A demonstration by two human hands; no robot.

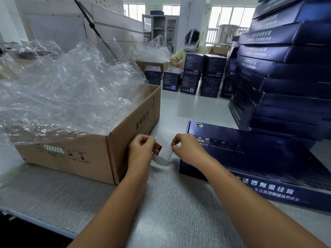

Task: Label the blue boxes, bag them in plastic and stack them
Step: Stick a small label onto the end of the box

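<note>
A flat blue box [254, 158] with white print lies on the grey table at the right, just in front of me. Both my hands hover left of it, above the table. My left hand [141, 149] pinches a small dark-backed label strip. My right hand [186, 147] pinches the edge of a pale, translucent label [165, 148] stretched between the two hands. A tall stack of flat blue boxes [286, 72] rises behind the lying box at the right.
An open cardboard carton [114, 140] full of crumpled clear plastic bags [71, 90] stands at the left, close to my left hand. Upright small blue boxes [193, 74] stand at the table's far end, where another person [189, 49] works.
</note>
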